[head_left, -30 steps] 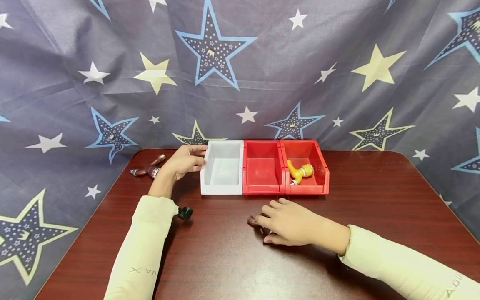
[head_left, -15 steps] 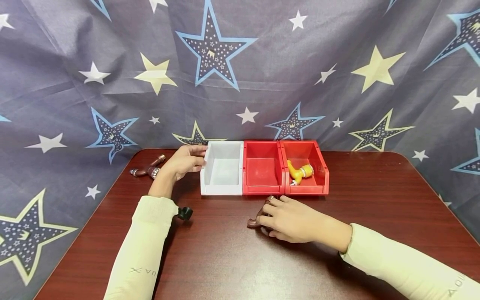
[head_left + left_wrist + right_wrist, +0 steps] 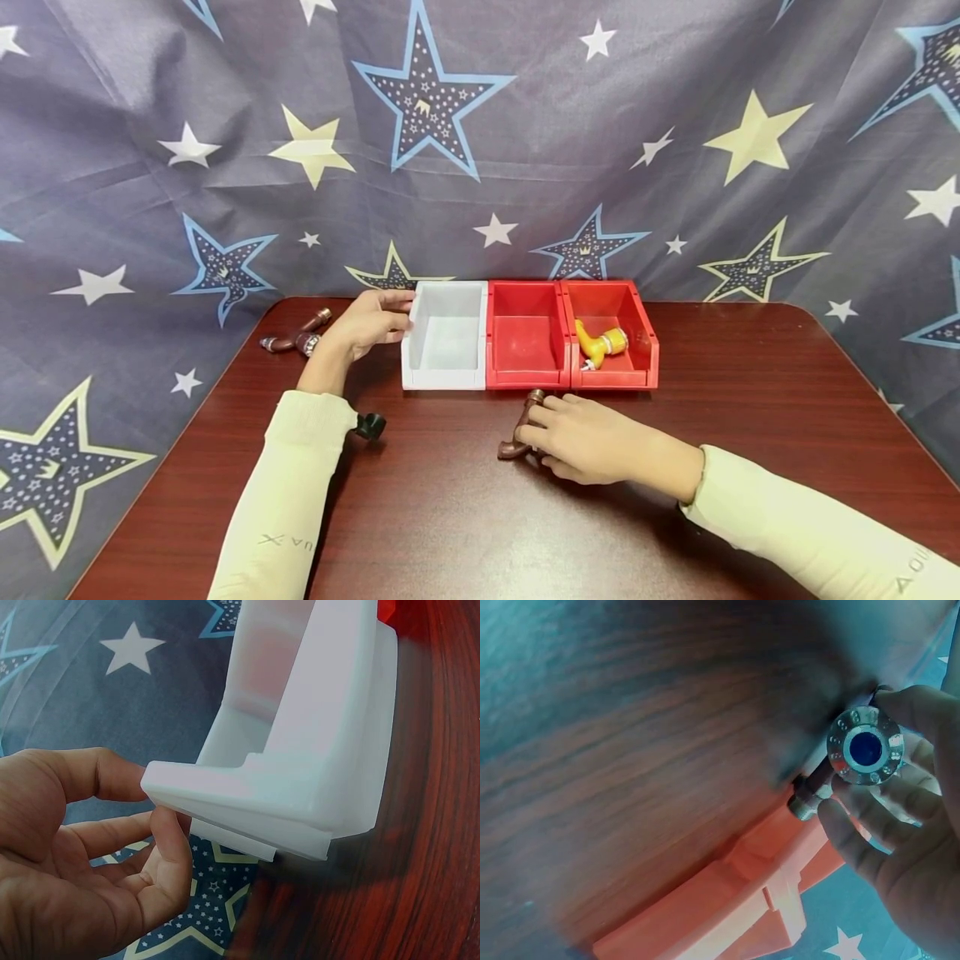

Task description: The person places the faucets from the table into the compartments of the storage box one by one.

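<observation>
Backdrop cloth (image 3: 465, 208), one: grey-blue, printed with white, yellow and blue-edged stars, spanning the rear of my head feed. Table (image 3: 450, 525), one: dark red-brown, wood-grained, its far edge by the cloth. Row of three low-fronted bins, side by side near that far edge: white bin (image 3: 444, 380), middle red bin (image 3: 528, 380), right red bin (image 3: 615, 380). Sleeves (image 3: 795, 508), two: pale, with partial lettering I can read on each. Right hand (image 3: 588, 440), one: in front of the red bins, thumb and fingers curled around a brown pipe fitting (image 3: 528, 414). Left hand (image 3: 367, 325), one: at the outer side of the white bin, where my left wrist feed shows its fingertips pinching the bin's edge. The gripped fitting: branched, one slim end pointing toward the seam between the two red bins, just in front of them; my right wrist feed faces its round, metal-collared mouth; I cannot tell whether it touches the table. Second brown fitting (image 3: 306, 342), one: on the table beyond the left forearm, partly hidden by it. Yellow fitting (image 3: 603, 342), one: lying inside the right red bin. Black clip (image 3: 370, 426), one: beside the left cuff.
</observation>
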### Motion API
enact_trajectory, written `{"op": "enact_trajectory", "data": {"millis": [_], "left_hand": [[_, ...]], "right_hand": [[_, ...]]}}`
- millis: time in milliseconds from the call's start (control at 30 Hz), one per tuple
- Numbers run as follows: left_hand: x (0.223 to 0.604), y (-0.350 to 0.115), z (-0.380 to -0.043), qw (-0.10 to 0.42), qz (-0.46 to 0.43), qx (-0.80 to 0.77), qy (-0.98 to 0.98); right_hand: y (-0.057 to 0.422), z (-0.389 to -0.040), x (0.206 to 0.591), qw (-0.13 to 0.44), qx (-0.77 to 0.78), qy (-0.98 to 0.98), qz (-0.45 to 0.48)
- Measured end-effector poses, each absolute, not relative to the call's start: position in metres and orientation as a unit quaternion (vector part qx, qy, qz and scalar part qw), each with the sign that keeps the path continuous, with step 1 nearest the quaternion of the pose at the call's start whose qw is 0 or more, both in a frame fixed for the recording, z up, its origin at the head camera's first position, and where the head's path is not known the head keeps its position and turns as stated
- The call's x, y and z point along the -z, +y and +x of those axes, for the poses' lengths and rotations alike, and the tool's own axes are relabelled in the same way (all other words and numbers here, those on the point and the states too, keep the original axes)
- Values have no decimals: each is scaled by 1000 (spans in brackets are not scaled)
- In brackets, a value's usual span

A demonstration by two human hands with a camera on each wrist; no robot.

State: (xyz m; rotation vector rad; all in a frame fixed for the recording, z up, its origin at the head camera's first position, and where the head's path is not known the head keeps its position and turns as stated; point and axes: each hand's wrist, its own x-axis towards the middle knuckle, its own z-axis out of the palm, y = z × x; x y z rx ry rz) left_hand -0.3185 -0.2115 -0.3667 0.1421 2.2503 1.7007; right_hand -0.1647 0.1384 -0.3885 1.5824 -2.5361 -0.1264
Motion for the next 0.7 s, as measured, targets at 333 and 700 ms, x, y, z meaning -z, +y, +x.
{"op": "enact_trajectory", "data": {"millis": [333, 700], "left_hand": [[366, -212, -319, 162, 51, -597, 784], [367, -212, -320, 160, 48, -604, 779]], "right_hand": [[142, -169, 391, 68, 26, -851, 520], [143, -171, 394, 79, -14, -846, 527]]}}
